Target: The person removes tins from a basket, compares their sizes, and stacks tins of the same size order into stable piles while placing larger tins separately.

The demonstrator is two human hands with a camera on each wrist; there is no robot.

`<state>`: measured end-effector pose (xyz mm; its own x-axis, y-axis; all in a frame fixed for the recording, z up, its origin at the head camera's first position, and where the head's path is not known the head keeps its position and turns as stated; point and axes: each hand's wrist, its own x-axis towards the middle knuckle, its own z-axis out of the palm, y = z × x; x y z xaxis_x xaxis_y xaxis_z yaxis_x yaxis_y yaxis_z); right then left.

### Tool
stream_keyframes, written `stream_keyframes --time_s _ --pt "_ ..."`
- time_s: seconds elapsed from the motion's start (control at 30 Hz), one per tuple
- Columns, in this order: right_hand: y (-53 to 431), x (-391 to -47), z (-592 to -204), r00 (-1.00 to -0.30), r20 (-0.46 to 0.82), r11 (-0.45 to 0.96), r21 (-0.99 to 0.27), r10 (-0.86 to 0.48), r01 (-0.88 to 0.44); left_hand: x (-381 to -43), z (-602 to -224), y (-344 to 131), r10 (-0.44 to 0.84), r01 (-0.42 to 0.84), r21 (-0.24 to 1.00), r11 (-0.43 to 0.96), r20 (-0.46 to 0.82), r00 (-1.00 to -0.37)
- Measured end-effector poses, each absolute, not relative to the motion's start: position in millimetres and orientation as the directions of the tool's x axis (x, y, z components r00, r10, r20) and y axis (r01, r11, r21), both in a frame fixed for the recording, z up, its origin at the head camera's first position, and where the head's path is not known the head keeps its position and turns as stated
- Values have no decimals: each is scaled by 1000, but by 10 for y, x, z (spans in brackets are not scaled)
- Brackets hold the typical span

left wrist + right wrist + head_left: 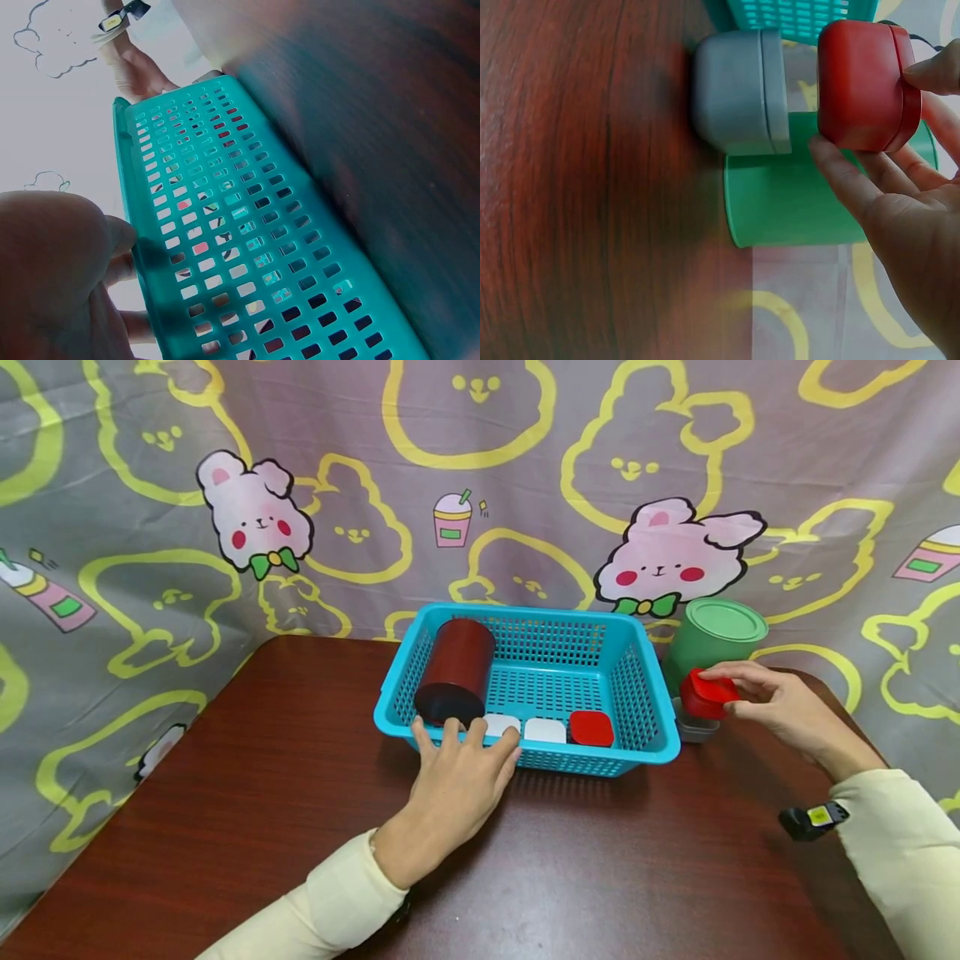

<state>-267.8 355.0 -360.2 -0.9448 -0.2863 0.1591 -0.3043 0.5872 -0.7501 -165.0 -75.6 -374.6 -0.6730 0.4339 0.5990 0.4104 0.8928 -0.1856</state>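
My right hand [780,706] pinches a small red lidded box [707,695] at its sides, thumb near the lid edge. Close below that box, a grey lidded box [739,94] stands on the table in front of a green canister [712,639]. At the front of a blue-green plastic basket [645,752], my left hand [457,785] grips the rim, its fingers hooked over it. Inside the basket a dark red-brown cylinder [459,664] lies on its side at the left. Two white-lidded boxes [545,730] and another red box [592,727] sit along the front wall.
The basket stands on a dark wooden table [262,793], towards its back edge. Behind rises a patterned curtain [337,468] with rabbit and bear drawings. The green canister is just right of the basket, by the table's back right corner.
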Motion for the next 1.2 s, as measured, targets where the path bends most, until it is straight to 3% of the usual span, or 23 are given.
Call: stream_keyframes --time_s 1.2 --pt "3566 -2722 -3662 -946 132 646 -702 -295 -300 -1656 -3746 -757 430 412 -176 894 594 -679"
